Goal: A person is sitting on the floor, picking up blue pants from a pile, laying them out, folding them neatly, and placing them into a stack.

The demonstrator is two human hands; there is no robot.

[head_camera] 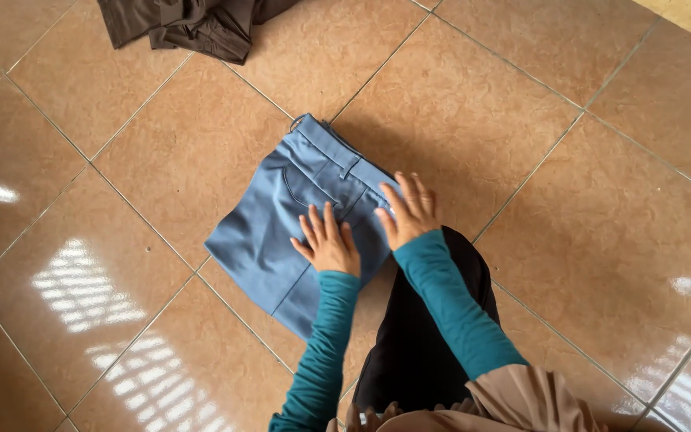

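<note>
Pressing flat, fingers spread, palm down: left hand [329, 242] on folded blue trousers [297, 220], near their middle. Right hand [409, 210] likewise open and flat, resting on trousers' right edge by the waistband, just beside left hand. Gripping nothing with either. Teal sleeves [449, 304] on both arms. Trousers lying folded on glossy brown tiled floor [569, 240], directly ahead of dark-clad knee [417, 352]. Dark brown crumpled garment [193, 24] well apart, at top edge on floor.
</note>
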